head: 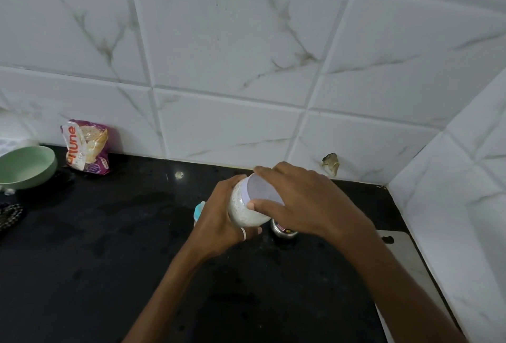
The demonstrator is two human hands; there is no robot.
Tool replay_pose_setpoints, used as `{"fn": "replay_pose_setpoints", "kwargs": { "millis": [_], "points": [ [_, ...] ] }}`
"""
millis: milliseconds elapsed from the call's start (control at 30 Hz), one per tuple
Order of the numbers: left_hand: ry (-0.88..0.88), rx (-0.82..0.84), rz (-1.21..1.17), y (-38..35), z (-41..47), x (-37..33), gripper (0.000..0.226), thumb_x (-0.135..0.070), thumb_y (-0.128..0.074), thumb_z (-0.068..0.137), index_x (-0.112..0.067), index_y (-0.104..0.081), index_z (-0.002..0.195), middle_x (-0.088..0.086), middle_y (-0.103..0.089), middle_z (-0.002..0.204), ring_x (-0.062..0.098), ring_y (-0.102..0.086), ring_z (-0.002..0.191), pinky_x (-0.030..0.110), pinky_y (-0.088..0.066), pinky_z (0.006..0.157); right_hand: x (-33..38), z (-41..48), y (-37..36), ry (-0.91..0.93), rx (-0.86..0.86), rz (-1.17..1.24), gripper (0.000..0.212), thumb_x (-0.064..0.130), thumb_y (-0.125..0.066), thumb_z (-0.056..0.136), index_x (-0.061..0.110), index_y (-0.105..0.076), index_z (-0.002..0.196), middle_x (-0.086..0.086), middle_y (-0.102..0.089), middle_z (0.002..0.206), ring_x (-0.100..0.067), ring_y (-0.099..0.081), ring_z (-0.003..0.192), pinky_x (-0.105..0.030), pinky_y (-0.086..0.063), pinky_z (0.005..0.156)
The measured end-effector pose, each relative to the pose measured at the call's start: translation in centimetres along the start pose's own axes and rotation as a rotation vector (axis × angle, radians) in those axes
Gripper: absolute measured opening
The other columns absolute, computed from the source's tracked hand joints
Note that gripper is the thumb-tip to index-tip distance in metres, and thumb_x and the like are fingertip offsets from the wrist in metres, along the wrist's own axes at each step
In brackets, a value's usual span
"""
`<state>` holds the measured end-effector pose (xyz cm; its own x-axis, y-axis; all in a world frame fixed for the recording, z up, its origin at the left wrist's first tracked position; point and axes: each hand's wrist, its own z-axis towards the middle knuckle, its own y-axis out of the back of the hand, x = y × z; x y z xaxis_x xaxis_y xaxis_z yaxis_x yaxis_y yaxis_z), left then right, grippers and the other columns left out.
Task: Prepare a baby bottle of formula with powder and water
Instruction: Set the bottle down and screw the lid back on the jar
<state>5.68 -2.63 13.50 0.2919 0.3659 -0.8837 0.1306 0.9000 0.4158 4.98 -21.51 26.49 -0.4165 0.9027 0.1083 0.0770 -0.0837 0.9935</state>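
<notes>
Above the black counter point(109, 260), the left hand point(219, 222) wraps around a white jar point(243, 211) of powder, held tilted. The right hand point(298, 200) grips its pale lid point(262, 192) from above. Just behind the left hand peeks a blue-capped bottle point(199, 209). Farther left sit a green bowl point(27, 167) and a packet point(86, 146) against the tiled wall point(246, 55).

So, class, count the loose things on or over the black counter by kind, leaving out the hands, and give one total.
Jars: 1, the powder jar held in both hands
Bowls: 1, the green bowl
Packets: 1, the packet by the wall
Baby bottles: 1, the bottle, mostly hidden
Metal containers: 1, the tin, partly hidden
Metal sheets: 1, the sheet
Total: 6
</notes>
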Motion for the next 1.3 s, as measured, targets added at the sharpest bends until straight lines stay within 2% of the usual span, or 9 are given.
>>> {"fn": "replay_pose_setpoints", "kwargs": {
  "millis": [167,433,533,667,767,867,967,1133,1300],
  "points": [
    [-0.01,-0.016,0.002,-0.3,0.9,-0.6,0.083,-0.019,-0.096,0.064,-0.055,-0.054,0.126,-0.032,-0.07,0.115,-0.006,-0.071,0.105,0.013,-0.056,0.081,-0.2,0.3,1.3,0.092,-0.008,-0.032,0.079,0.076,-0.047,0.089,0.047,-0.017,0.157,0.008,-0.033,0.163,-0.023,-0.045,0.14,-0.042,-0.044,0.099],
    [0.015,-0.013,-0.001,0.0,1.2,-0.7,0.087,-0.018,-0.098,0.065,-0.025,-0.053,0.139,-0.013,-0.066,0.128,0.004,-0.065,0.115,0.019,-0.053,0.097,-0.8,1.7,3.5,0.381,0.186,-0.211,0.088,0.023,-0.073,0.088,0.052,-0.025,0.156,0.011,-0.014,0.171,-0.021,-0.024,0.152,-0.045,-0.042,0.11],
    [0.215,0.05,0.194,-0.4,2.3,-2.1,0.059,-0.018,-0.095,0.066,-0.021,-0.065,0.117,-0.018,-0.066,0.1,-0.002,-0.064,0.084,0.017,-0.051,0.078,-1.0,1.8,2.9,0.342,0.189,-0.165,0.082,0.016,-0.068,0.089,0.051,-0.032,0.154,0.012,-0.023,0.169,-0.02,-0.036,0.146,-0.037,-0.044,0.103],
    [0.061,0.003,0.018,-0.1,0.9,-0.9,0.084,-0.036,-0.091,0.062,-0.034,-0.054,0.136,-0.023,-0.065,0.124,-0.004,-0.066,0.111,0.016,-0.053,0.097,-1.1,0.9,1.2,0.184,0.105,0.009,0.07,0.047,-0.064,0.09,0.049,-0.031,0.152,0.012,-0.047,0.148,-0.017,-0.053,0.126,-0.037,-0.049,0.095],
    [0.09,0.022,-0.042,-0.5,0.6,-0.4,0.077,-0.029,-0.087,0.062,-0.034,-0.058,0.133,-0.013,-0.075,0.108,0.007,-0.076,0.098,0.027,-0.061,0.086,-0.4,0.2,-0.7,-0.012,0.0,0.038,0.071,0.077,-0.042,0.089,0.044,-0.032,0.151,0.01,-0.054,0.139,-0.018,-0.056,0.122,-0.035,-0.042,0.09],
    [0.078,0.006,-0.003,-0.6,0.5,-0.1,0.09,-0.027,-0.092,0.063,-0.042,-0.048,0.14,-0.026,-0.061,0.126,-0.01,-0.062,0.112,0.01,-0.049,0.099,0.3,0.0,-1.4,-0.053,-0.068,0.008,0.082,0.087,-0.029,0.085,0.039,-0.031,0.152,0.007,-0.055,0.142,-0.02,-0.058,0.123,-0.038,-0.045,0.093],
    [-0.009,-0.012,-0.032,0.5,0.2,-1.0,0.092,-0.033,-0.093,0.061,-0.057,-0.045,0.135,-0.028,-0.058,0.134,-0.013,-0.057,0.121,0.011,-0.047,0.103,-0.4,0.1,-0.3,0.056,-0.034,0.049,0.082,0.083,-0.039,0.086,0.047,-0.017,0.155,0.009,-0.038,0.159,-0.019,-0.047,0.137,-0.042,-0.045,0.099],
    [-0.085,-0.018,-0.117,0.9,1.1,-1.3,0.077,-0.009,-0.093,0.069,-0.023,-0.059,0.137,0.003,-0.073,0.123,0.025,-0.073,0.114,0.043,-0.063,0.089,-1.5,0.7,1.6,0.262,0.14,-0.048,0.091,0.047,-0.072,0.089,0.057,-0.01,0.154,0.013,-0.016,0.17,-0.018,-0.03,0.149,-0.045,-0.046,0.107],
    [-0.085,0.006,-0.044,0.6,1.4,-1.6,0.083,-0.013,-0.096,0.066,-0.047,-0.058,0.131,-0.022,-0.071,0.122,0.002,-0.069,0.115,0.027,-0.061,0.092,-1.5,1.1,1.5,0.254,0.045,-0.101,0.074,0.054,-0.061,0.092,0.051,-0.02,0.154,0.008,-0.043,0.152,-0.02,-0.058,0.121,-0.035,-0.049,0.081]
  ]
}}
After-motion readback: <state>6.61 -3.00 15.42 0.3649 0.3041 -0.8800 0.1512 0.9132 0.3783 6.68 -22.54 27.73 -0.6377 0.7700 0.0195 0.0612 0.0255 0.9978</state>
